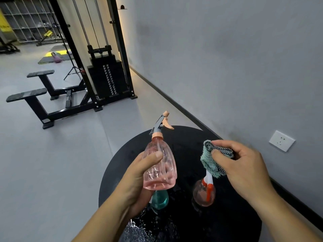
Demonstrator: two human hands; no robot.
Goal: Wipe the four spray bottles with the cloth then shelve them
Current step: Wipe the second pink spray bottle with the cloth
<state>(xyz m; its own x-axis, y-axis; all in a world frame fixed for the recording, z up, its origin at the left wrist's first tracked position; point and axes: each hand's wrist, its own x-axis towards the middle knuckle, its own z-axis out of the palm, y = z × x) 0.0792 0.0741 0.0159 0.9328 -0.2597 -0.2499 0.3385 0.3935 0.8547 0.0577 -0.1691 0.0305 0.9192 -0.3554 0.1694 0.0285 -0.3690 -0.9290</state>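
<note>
Left hand grips pink spray bottle above round surface, long axis upright, nozzle toward 12 o'clock. Right hand pinches bunched cloth, at bottle's 3 o'clock (close, not touching).

This is a gym. A black cable machine stands against the grey wall, its weight stack pinned under 2 steel guide rods, with padded foot bars jutting out over the grey floor. Farther back, a purple kettlebell sits on a dark exercise mat (edged in yellow). A wire-grid storage rack lines the far end, and a tripod stand rests beside the machine.
</note>
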